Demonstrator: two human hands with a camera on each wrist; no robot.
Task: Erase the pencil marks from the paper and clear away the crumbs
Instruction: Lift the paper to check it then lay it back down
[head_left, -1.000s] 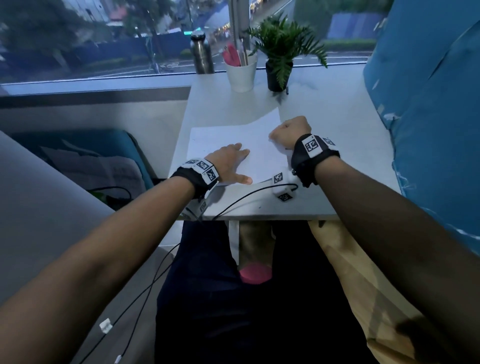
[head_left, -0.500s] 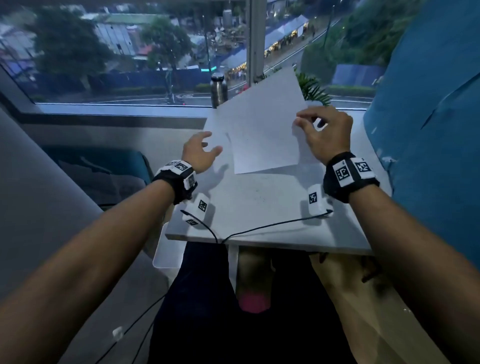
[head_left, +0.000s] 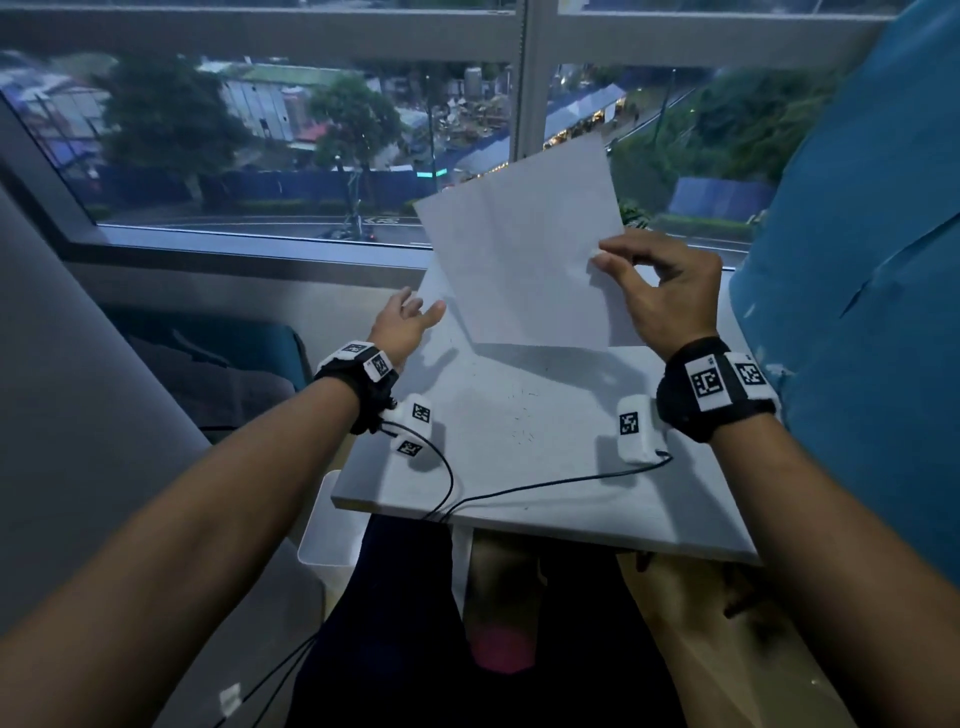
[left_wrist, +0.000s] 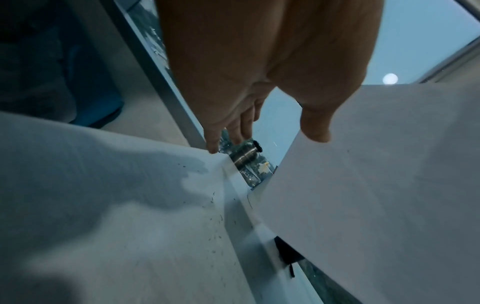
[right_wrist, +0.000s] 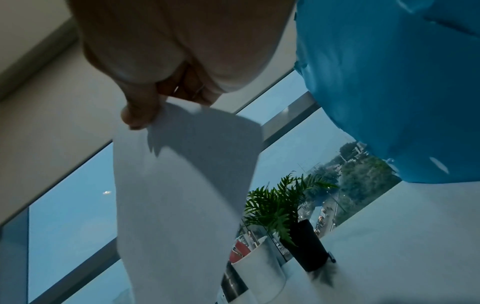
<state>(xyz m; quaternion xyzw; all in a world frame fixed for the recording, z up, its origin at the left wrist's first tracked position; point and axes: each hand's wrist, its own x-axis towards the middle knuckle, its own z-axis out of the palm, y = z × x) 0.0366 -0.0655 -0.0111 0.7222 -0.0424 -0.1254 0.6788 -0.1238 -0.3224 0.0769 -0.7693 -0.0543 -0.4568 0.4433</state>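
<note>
A white sheet of paper (head_left: 524, 260) stands lifted off the white table (head_left: 519, 467), tilted up toward the window. My right hand (head_left: 660, 291) pinches the paper's right edge between thumb and fingers; the right wrist view shows the paper (right_wrist: 182, 185) hanging from that pinch. My left hand (head_left: 405, 325) hovers over the table's left edge with its fingers relaxed, holding nothing, just left of the sheet's lower corner. Dark eraser crumbs (head_left: 519, 421) lie scattered on the tabletop below the paper, and the left wrist view shows the crumbs (left_wrist: 215, 226) too.
A potted fern (right_wrist: 293, 222) and a white cup (right_wrist: 257, 265) stand at the table's far end near the window. A blue cushion (head_left: 857, 312) rises along the right side. Thin black cables (head_left: 519, 493) cross the near table edge. A white bin (head_left: 327, 525) sits below the left corner.
The paper lay flat under both hands a second ago; my right hand has lifted it and tilted it higher. My left hand came off the sheet and moved left.
</note>
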